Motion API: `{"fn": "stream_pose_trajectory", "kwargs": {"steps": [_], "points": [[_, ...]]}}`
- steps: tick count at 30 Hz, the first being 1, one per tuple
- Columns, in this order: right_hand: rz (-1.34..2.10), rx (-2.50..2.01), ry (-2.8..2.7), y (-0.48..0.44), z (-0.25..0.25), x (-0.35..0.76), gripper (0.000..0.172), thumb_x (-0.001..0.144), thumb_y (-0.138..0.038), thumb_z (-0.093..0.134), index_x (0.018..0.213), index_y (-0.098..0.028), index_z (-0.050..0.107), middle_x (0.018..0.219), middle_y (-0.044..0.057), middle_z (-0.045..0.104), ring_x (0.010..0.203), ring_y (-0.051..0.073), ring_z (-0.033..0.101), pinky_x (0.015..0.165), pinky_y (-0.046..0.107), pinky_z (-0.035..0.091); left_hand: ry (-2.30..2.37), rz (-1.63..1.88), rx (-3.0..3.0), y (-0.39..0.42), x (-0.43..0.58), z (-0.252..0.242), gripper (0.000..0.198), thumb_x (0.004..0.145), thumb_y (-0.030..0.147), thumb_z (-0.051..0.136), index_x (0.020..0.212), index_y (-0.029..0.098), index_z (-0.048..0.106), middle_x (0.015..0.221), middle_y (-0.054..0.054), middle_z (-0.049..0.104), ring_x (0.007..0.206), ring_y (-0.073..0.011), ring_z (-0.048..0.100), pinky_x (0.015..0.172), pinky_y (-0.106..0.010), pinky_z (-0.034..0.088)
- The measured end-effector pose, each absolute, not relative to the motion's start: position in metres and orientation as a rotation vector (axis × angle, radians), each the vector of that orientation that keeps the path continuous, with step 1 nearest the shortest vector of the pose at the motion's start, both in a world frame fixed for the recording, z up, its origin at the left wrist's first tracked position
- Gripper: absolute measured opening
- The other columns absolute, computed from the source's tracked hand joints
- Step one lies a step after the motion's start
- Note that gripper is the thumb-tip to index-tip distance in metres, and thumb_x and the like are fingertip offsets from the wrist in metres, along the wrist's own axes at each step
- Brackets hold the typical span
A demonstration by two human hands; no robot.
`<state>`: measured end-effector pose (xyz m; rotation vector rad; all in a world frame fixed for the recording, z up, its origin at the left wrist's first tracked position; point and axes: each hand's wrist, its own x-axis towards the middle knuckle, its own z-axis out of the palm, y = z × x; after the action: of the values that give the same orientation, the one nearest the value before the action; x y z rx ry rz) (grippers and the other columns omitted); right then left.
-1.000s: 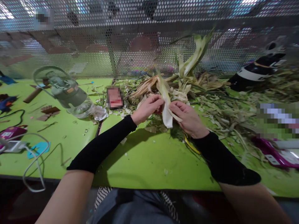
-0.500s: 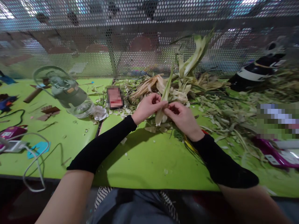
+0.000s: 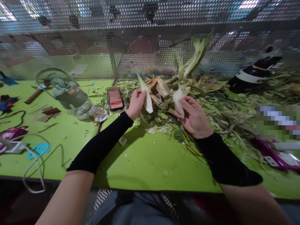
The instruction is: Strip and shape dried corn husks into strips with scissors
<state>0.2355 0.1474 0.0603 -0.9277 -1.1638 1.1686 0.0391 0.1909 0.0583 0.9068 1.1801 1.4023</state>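
My left hand (image 3: 136, 103) is raised over the green table (image 3: 140, 162) and pinches a pale strip of corn husk (image 3: 146, 95) that points up and hangs down past the fingers. My right hand (image 3: 193, 117), a short way to the right, is closed on a second pale husk piece (image 3: 178, 97). The two pieces are apart. Behind both hands lies a heap of dry and green corn husks (image 3: 187, 78). Both forearms wear black sleeves.
A clear water bottle with a grey-green lid (image 3: 67, 95) lies on its side at the left. Cables (image 3: 35, 162), a pink device (image 3: 11, 132) and brown scraps (image 3: 49, 112) sit at far left. Husk litter (image 3: 234, 115) covers the right side. A perforated metal screen (image 3: 117, 47) backs the table.
The hands were together on one husk strip; now they have pulled apart, each holding a separate piece, the left hand having moved up and to the left.
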Motion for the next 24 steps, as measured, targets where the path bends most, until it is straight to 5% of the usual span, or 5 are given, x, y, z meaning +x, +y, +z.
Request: {"fn": "stream_pose_trajectory", "kwargs": {"steps": [6, 11, 15, 19, 24], "points": [[1.024, -0.988, -1.236, 0.149, 0.055, 0.235, 0.025, 0.074, -0.034, 0.085, 0.087, -0.029, 0.064, 0.084, -0.003, 0.063, 0.071, 0.014, 0.058, 0.064, 0.029, 0.051, 1.018, 1.265, 0.952, 0.187, 0.037, 0.062, 0.014, 0.108, 0.016, 0.047, 0.094, 0.021, 0.045, 0.074, 0.004, 0.066, 0.064, -0.009, 0.065, 0.069, -0.022, 0.052], [0.821, -1.043, -1.366, 0.149, 0.048, 0.237, 0.023, 0.082, -0.041, 0.078, 0.102, -0.03, 0.073, 0.097, 0.001, 0.073, 0.083, 0.019, 0.066, 0.076, 0.035, 0.056, 1.023, 1.186, 1.053, 0.183, 0.041, 0.06, 0.013, 0.109, 0.017, 0.042, 0.097, 0.02, 0.045, 0.076, 0.002, 0.068, 0.064, -0.0082, 0.064, 0.067, -0.021, 0.052], [0.386, -1.071, -1.676, 0.148, 0.042, 0.239, 0.023, 0.096, -0.043, 0.067, 0.11, -0.028, 0.077, 0.105, 0.007, 0.075, 0.098, 0.026, 0.069, 0.091, 0.045, 0.057, 1.065, 1.187, 1.15, 0.18, 0.047, 0.054, 0.016, 0.1, 0.009, 0.052, 0.112, 0.019, 0.047, 0.091, -0.001, 0.07, 0.078, -0.0106, 0.066, 0.078, -0.025, 0.053], [-0.143, -1.112, -1.985, 0.147, 0.035, 0.239, 0.031, 0.103, -0.03, 0.053, 0.119, -0.024, 0.079, 0.104, 0.012, 0.074, 0.098, 0.027, 0.069, 0.086, 0.043, 0.056, 1.125, 1.34, 1.466, 0.17, 0.051, 0.054, 0.028, 0.09, 0.012, 0.07, 0.113, 0.017, 0.056, 0.119, -0.008, 0.069, 0.108, -0.0144, 0.063, 0.095, -0.027, 0.049], [-0.349, -1.172, -2.173, 0.144, 0.034, 0.236, 0.035, 0.105, -0.026, 0.048, 0.115, -0.025, 0.081, 0.104, 0.013, 0.074, 0.093, 0.027, 0.066, 0.078, 0.04, 0.052, 0.906, 0.991, 1.405, 0.161, 0.053, 0.062, 0.018, 0.101, 0.029, 0.064, 0.091, 0.014, 0.064, 0.08, 0.0, 0.066, 0.072, -0.0093, 0.059, 0.074, -0.024, 0.047]]}}
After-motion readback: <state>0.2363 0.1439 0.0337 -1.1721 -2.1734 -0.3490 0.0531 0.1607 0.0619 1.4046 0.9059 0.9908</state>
